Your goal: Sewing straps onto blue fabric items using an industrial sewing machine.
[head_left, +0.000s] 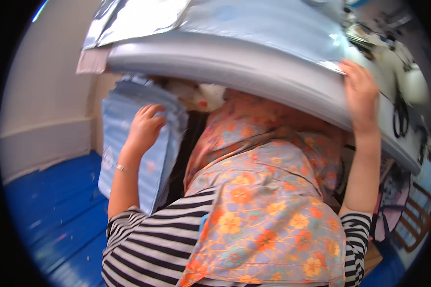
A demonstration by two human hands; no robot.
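A shiny silver and pale blue sheet point(258, 24) lies across the light grey table point(215, 57) in front of me. My right hand point(362, 93) is at the sheet's near right corner, fingers closed on its edge. Below the table's left end is a stack of pale blue sheets point(134, 138), with uneven layers along its top and right side. Over this stack hovers my left hand point(148, 126), its fingers loosely bent and somewhat apart. I see nothing held in it, and whether its fingertips touch the top sheet I cannot tell.
White machine-like equipment point(413, 83) stands at the table's right, with a looped black cable point(401, 117) beside it. A wooden slatted chair point(416, 215) and a pink bag-like item point(389, 215) are at lower right. A pale wall point(48, 86) borders the blue floor point(57, 201) at left.
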